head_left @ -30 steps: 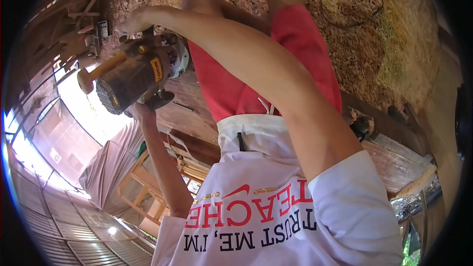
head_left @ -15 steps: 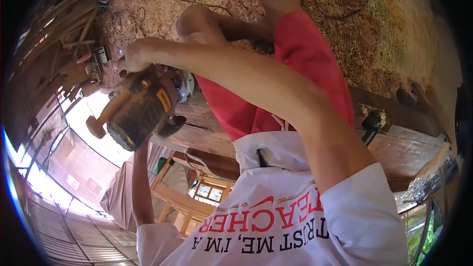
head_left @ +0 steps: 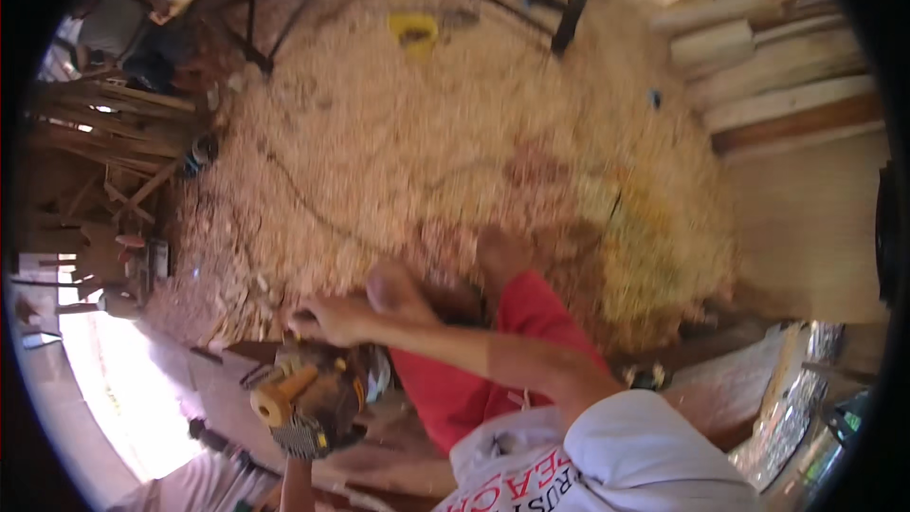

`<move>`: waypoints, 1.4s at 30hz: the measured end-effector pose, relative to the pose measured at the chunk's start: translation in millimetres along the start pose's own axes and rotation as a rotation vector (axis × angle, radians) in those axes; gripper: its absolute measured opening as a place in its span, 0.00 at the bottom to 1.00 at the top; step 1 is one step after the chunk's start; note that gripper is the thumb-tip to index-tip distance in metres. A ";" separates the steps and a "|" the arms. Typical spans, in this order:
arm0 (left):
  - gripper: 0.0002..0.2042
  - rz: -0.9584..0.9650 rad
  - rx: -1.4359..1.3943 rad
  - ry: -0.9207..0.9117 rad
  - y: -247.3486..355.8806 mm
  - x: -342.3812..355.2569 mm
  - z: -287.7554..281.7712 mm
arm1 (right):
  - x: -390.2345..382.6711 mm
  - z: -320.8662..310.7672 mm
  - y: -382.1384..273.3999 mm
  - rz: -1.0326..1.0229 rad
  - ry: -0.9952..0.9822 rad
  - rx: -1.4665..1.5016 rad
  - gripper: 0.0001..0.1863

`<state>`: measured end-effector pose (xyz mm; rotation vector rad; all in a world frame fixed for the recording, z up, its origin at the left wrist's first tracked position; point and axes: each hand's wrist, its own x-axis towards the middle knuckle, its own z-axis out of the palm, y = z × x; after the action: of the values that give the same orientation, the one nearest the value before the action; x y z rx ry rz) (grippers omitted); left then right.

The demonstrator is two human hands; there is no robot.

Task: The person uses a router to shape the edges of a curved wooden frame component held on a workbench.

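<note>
A dark, dusty power router with wooden-coloured handles and a yellow label is held low at the left of my lap, beside my red shorts. My right hand is closed on the top of the router at its far side, with my forearm crossing my lap. My left forearm comes up from the lower edge to the router's underside; that hand's fingers are hidden behind the tool. The picture is motion-blurred.
Wood shavings cover the floor, crossed by a cord. A yellow object lies among dark metal legs. Stacked boards stand at right, wood scraps at left. A person in grey seems bent over at far upper left.
The view has swung up toward the floor and workspace ahead, so the router, my arms and my legs now appear much lower in the picture. My right hand stays on the router.
</note>
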<state>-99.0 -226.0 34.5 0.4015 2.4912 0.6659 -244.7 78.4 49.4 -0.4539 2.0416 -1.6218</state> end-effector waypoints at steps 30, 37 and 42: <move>0.08 -0.234 -1.754 1.387 141.2 -17.4 99.8 | -3.6 -17.2 42.0 -0.161 -0.067 0.095 0.20; 0.05 -0.326 -1.297 1.735 144.0 -24.7 128.0 | -69.8 -4.7 -79.9 -0.261 0.123 -0.046 0.11; 0.06 -0.458 -1.359 1.664 195.9 -43.8 119.8 | -127.1 -43.6 -120.6 -0.607 0.333 0.206 0.11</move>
<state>31.7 -35.1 67.9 -1.7466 2.0585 2.8269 -169.6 153.5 195.4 -0.8319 2.0493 -2.3762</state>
